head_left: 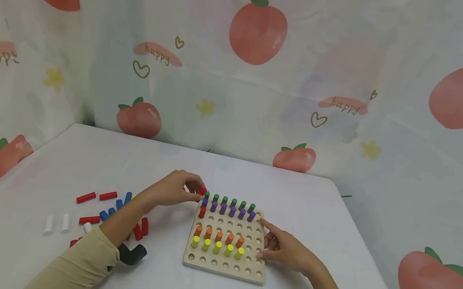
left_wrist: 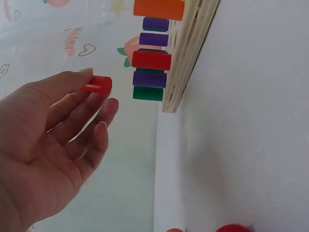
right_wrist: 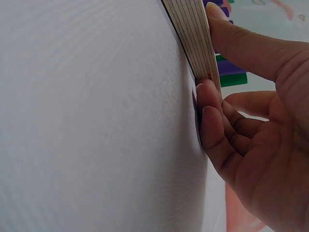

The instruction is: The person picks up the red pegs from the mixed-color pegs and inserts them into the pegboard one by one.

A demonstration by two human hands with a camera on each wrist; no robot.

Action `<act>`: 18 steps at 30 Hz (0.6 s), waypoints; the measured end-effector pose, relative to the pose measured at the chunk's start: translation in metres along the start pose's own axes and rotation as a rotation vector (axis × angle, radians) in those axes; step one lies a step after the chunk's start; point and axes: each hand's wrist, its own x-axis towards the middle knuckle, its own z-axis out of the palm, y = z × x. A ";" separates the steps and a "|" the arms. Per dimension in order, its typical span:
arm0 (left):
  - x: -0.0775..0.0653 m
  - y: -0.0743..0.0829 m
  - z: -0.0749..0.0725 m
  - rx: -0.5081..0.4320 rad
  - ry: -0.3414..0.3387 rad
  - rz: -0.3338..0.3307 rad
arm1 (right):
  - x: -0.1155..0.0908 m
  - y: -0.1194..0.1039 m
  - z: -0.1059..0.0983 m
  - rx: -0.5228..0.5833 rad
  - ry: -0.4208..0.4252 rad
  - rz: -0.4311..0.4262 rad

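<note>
My left hand pinches a red peg between thumb and fingertips, just off the back left corner of the wooden pegboard. The board's back rows hold green pegs and purple pegs. One red peg stands at the left end of the row in front of them. Nearer the front are a row of orange pegs and one of yellow pegs. At the board's right edge, my right hand grips it, thumb on top and curled fingers against the side.
Left of the board lie loose red pegs, blue pegs and white pegs, partly hidden behind the left forearm. Black devices are at both wrists. A printed curtain stands behind the white table.
</note>
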 end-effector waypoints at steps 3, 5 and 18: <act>0.002 0.003 0.005 -0.009 0.066 0.029 | 0.000 0.000 -0.001 0.001 -0.001 -0.006; 0.002 0.005 0.008 -0.021 0.104 0.043 | 0.000 0.000 0.000 0.001 -0.004 -0.011; 0.004 0.011 0.020 -0.081 0.137 0.067 | 0.000 -0.001 -0.001 -0.017 -0.001 0.005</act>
